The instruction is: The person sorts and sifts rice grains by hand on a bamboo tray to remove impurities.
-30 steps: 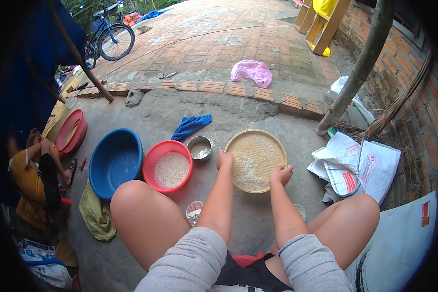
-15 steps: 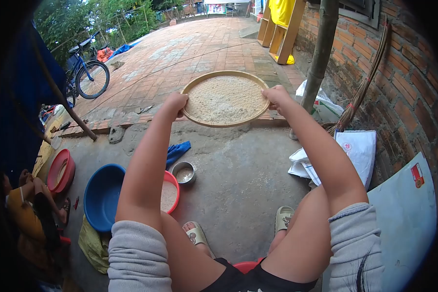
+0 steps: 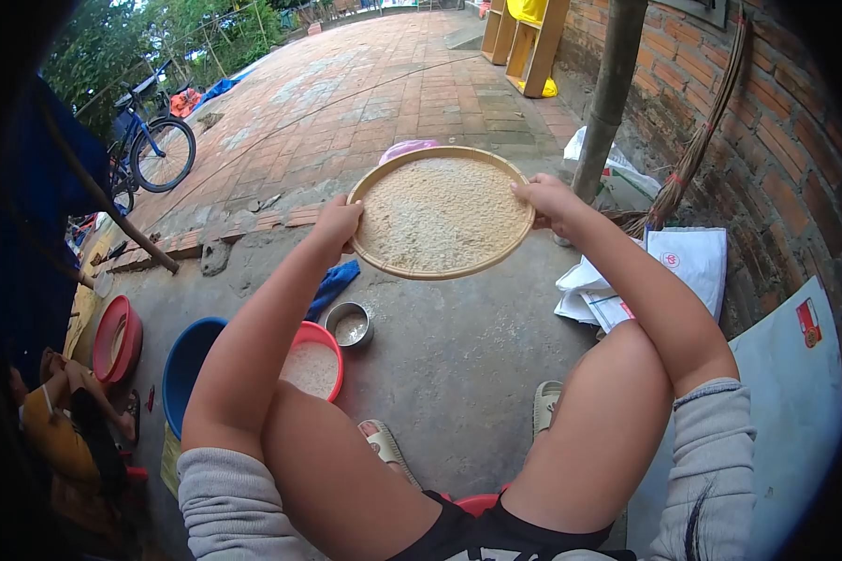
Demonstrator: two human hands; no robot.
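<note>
A round woven tray (image 3: 412, 273) with a raised rim is held out in front of me at the centre of the view, its bottom spread with pale grains (image 3: 444, 210). My left hand (image 3: 337, 225) grips the rim on the left side. On the right side my right hand (image 3: 549, 205) grips the rim, thumb on top. Both hands are closed on the tray. Below its left part are a small metal pot (image 3: 350, 324) with some grain in it and a red basin (image 3: 337, 379) with pale grain.
A blue basin (image 3: 182, 369) and another red basin (image 3: 131, 341) stand at left, near a seated person (image 3: 61, 430) in yellow. White sacks (image 3: 692, 266), a wooden post (image 3: 611, 103) and a brick wall (image 3: 767, 168) are at right. A bicycle (image 3: 154, 154) stands behind at left.
The tray has come lower and nearer, tilted more toward me, and the grains lie differently. Both hands moved with it, still gripping. A pink object now shows behind the tray.
</note>
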